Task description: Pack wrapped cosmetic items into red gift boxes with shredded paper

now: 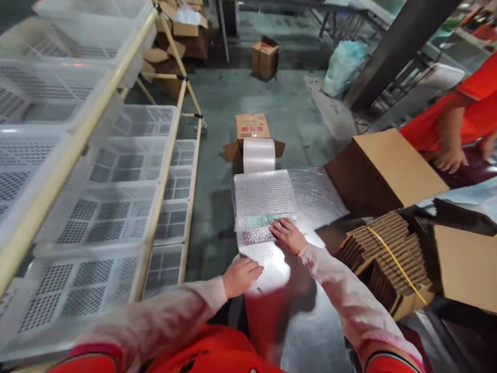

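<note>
A sheet of clear bubble wrap (265, 192) lies on the metal table, its near part folded in layers around something pale green and flat. My right hand (288, 235) rests on the right side of this folded part, fingers stretched out. Just below the near edge of the wrap is my left hand (243, 276), its fingers curled and pressed together. What lies under those fingers is hidden. Beyond the table's far edge, a roll of white wrap (259, 154) sits at an open carton (252, 126).
White perforated baskets (128, 166) fill a tubular rack on the left. Right of the metal table (310, 191) are an open cardboard box (399, 166) and a strapped stack of folded cardboard (388, 259). A co-worker's hand (450, 158) is beyond. A small carton (265, 59) stands on the floor.
</note>
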